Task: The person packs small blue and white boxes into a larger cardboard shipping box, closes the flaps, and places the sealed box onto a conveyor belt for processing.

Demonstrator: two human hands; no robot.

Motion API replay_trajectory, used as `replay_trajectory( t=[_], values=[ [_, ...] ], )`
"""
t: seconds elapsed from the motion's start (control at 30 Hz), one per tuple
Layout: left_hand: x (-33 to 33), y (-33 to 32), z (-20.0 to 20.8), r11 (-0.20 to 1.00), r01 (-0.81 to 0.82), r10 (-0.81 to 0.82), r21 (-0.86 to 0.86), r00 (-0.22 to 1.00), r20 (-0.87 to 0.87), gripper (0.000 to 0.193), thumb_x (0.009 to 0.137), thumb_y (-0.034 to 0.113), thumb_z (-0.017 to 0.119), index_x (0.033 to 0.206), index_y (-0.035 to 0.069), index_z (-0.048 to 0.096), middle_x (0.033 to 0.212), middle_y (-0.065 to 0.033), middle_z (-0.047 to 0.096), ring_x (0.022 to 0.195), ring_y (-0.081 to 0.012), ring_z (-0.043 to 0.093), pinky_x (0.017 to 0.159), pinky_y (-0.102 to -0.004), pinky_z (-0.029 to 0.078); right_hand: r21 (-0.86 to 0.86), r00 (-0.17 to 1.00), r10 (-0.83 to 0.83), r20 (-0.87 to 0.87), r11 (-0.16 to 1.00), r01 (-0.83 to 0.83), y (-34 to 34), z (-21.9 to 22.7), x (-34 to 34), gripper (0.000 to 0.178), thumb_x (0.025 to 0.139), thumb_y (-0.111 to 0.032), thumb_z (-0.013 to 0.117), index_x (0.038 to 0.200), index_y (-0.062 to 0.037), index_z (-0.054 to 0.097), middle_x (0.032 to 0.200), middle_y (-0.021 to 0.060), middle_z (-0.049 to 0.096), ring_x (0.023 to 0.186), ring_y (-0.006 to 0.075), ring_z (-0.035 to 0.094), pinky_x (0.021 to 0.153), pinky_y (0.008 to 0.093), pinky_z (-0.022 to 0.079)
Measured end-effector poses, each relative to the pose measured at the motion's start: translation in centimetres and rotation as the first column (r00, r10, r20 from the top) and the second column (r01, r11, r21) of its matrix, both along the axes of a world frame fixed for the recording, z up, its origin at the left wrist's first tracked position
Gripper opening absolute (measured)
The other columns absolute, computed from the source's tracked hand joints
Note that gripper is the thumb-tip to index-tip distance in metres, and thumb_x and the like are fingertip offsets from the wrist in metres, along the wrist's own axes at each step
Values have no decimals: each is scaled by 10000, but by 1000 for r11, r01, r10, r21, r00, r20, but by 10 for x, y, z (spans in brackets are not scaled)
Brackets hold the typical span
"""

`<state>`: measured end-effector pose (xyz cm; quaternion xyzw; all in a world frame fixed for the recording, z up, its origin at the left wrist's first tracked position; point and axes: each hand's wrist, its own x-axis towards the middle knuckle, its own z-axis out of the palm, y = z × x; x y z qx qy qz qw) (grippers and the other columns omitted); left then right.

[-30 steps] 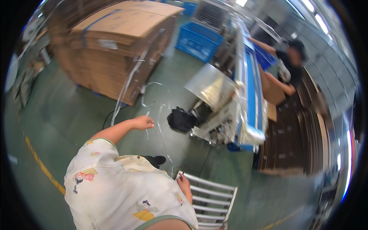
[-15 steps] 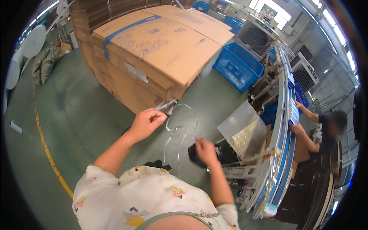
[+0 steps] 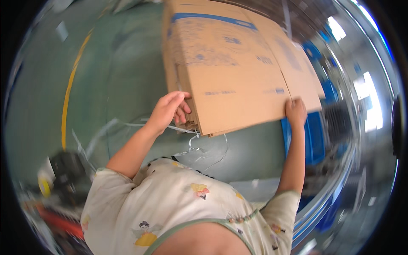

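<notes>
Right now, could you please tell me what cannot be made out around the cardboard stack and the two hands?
- Head view: the left hand fingertips are tucked behind the edge of the flat cardboard sheets.
- The right hand fingers curl over the cardboard edge; its grip underneath is hidden.
- The clear plastic strapping is thin and blurred; its ends cannot be traced.
- The dark object at lower left is too blurred to identify.
- The blue crate is mostly hidden by the right forearm and cardboard.

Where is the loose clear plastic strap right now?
In the head view the clear plastic strap hangs just below the near edge of the flattened cardboard boxes, between the left hand and right hand, above the green floor.
</notes>
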<state>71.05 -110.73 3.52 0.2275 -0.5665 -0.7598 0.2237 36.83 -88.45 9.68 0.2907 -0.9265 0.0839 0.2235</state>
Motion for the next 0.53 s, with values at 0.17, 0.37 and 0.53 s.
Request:
replay_trajectory(
  t=[0.17, 0.37, 0.53],
  values=[
    [5, 32, 9, 971, -239, 240, 25, 969, -59, 337, 871, 342, 460, 972, 25, 510, 723, -36, 556, 527, -91, 521, 427, -199, 371, -65, 921, 99, 377, 995, -81, 16, 20, 9, 366, 792, -386, 544, 863, -27, 537, 652, 114, 574, 646, 253, 572, 642, 362, 449],
    [23, 22, 71, 941, -332, 337, 60, 935, -108, 233, 806, 184, 525, 978, 34, 482, 714, -14, 539, 442, -33, 452, 301, -150, 323, 68, 749, 662, 7, 747, -661, 19, 57, 69, 486, 741, -340, 640, 1101, -40, 507, 994, 151, 568, 925, 282, 531, 847, 413, 384],
    [-8, 19, 153, 990, -140, 138, 33, 856, -499, 395, 828, 339, 507, 1032, 2, 478, 840, -125, 614, 537, -177, 596, 362, -209, 421, -23, 768, 623, 151, 779, -627, 4, 60, 90, 713, 682, -337, 696, 1291, -143, 379, 1344, 164, 324, 1287, 343, 218, 1037, 474, 172]
  ],
)
